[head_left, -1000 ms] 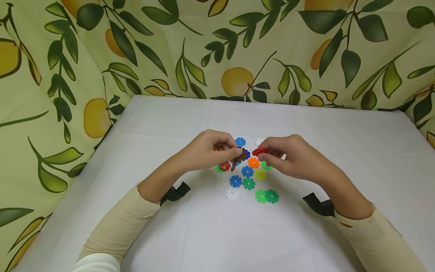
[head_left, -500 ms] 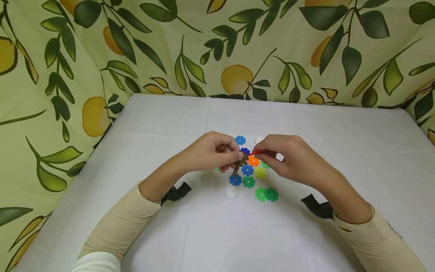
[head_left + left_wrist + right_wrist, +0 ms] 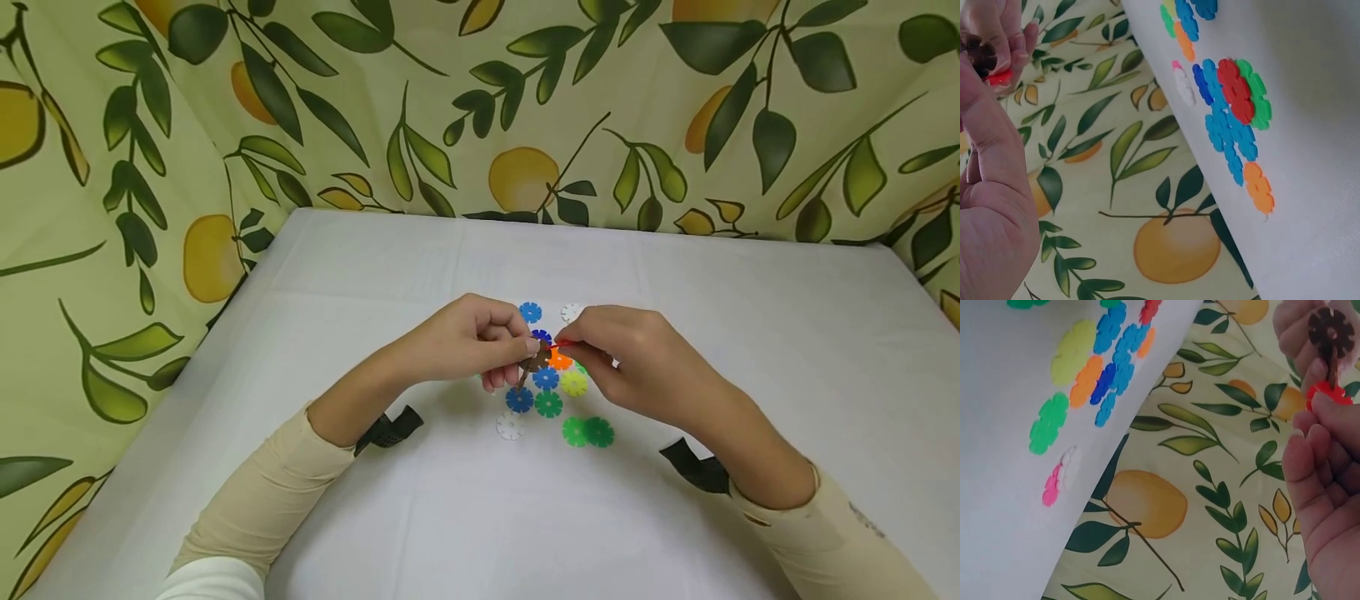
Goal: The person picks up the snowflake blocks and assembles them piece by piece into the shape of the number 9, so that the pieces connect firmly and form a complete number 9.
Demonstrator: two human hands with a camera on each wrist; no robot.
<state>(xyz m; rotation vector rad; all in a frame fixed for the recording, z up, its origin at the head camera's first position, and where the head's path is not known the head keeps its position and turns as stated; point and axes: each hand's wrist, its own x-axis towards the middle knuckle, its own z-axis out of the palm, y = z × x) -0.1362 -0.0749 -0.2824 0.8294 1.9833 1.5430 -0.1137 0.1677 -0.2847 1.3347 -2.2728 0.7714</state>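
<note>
**Light, stiff, maybe slippery**

Over the white table point(image 3: 450, 500), the left hand point(image 3: 483, 340) pinches brown notched discs point(image 3: 1331, 334); the right hand point(image 3: 637, 350) pinches a red notched disc point(image 3: 1322, 392) — touching or nearly. They're likely plastic, so I'd hold the rims. A big grip could block slots. Loose discs point(image 3: 548, 405) lie below.

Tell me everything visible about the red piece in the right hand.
The red piece is a thin, notched disc, plastic by its look, nearly edge-on in the head view. The right hand pinches it above the white table, partly covering it. It appears to meet the brown pieces in the left hand; whether they interlock is unclear.
</note>
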